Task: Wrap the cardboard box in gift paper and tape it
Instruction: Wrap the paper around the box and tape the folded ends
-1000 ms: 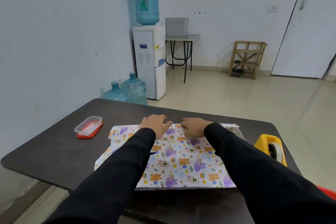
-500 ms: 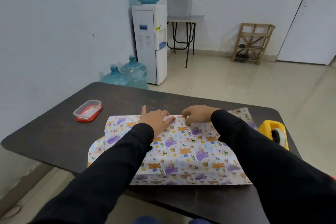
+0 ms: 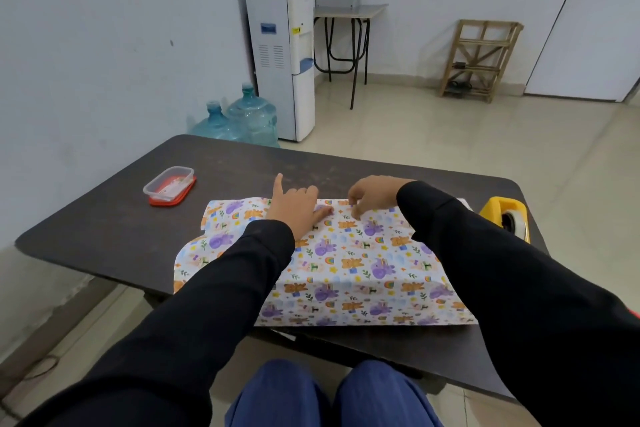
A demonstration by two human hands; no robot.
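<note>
Gift paper (image 3: 349,263) printed with bears and purple animals lies draped over a flat box on the dark table (image 3: 114,229); the box itself is hidden under the paper. My left hand (image 3: 294,208) rests flat on the paper's far edge, index finger pointing away, thumb pressed on the sheet. My right hand (image 3: 374,196) sits just to its right, fingertips curled down and pinching the paper at that far edge. A yellow tape dispenser (image 3: 507,217) stands at the table's right edge, apart from both hands.
A clear plastic container with a red lid (image 3: 169,185) sits at the table's left. Behind the table stand a water dispenser (image 3: 280,59), two water bottles (image 3: 242,118) on the floor, a small table and a wooden rack (image 3: 479,59). My knees show below the table's near edge.
The camera has tilted down, so the table and my knees now show lower. My left index finger has lifted and points forward. Both hands stay at the paper's far edge.
</note>
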